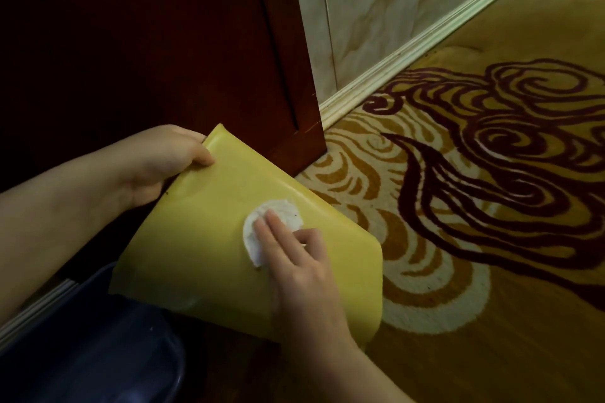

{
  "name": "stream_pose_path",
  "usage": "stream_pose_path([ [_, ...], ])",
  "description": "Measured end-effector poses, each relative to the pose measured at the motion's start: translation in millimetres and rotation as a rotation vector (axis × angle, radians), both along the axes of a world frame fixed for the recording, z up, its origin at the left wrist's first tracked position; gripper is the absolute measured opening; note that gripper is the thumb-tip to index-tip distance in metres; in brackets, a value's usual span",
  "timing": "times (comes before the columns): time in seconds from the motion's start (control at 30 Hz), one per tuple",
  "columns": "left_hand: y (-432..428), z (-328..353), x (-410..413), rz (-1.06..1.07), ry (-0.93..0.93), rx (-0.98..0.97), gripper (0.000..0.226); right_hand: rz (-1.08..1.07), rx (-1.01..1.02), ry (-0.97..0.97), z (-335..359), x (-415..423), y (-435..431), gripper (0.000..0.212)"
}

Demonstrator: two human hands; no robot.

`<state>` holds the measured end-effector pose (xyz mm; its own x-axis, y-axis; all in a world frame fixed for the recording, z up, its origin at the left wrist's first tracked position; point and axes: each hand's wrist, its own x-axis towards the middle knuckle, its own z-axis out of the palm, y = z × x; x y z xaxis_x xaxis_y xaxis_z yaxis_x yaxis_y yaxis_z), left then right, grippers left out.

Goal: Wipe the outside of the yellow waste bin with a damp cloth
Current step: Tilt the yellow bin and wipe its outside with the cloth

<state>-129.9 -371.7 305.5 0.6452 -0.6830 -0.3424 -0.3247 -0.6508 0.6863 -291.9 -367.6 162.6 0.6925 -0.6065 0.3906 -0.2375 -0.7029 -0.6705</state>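
Yellow and smooth, the waste bin (196,239) is tipped on its side above a patterned carpet (458,206), beside a dark wooden cabinet (163,42). The left hand (163,163) grips its far edge, fingers curled over it. The right hand (301,268) presses a white cloth (281,216) flat against the bin's side, fingers extended.

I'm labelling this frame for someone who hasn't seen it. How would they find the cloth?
Start at the tilted yellow waste bin lying over the patterned carpet. On its upturned side, the right hand presses down a small white cloth with flat fingers. It is the only white patch on the yellow surface.
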Motion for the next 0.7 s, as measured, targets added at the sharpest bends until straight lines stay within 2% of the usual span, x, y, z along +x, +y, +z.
stream_pose_path([
  [0.17, -5, -1, 5, 0.051, 0.031, -0.027, 0.029, -0.257, 0.093, 0.042, -60, -41, -18, 0.075],
  [0.33, -11, -2, 8, 0.069, 0.005, -0.032, 0.027, -0.46, 0.317, 0.148, -102, -72, -50, 0.046],
  [0.4, -12, -2, 8, 0.074, -0.003, -0.031, 0.027, -0.525, 0.388, 0.112, -100, -74, -62, 0.041],
  [0.47, -13, -3, 7, 0.083, -0.015, -0.033, 0.028, -0.569, 0.365, 0.027, -84, -70, -71, 0.04],
  [0.6, -13, -4, 8, 0.11, -0.015, -0.047, 0.025, -0.426, 0.179, -0.215, -20, -29, -59, 0.046],
  [0.7, -15, -3, 5, 0.128, -0.016, -0.058, 0.017, -0.232, 0.018, -0.259, 19, 20, -43, 0.042],
])
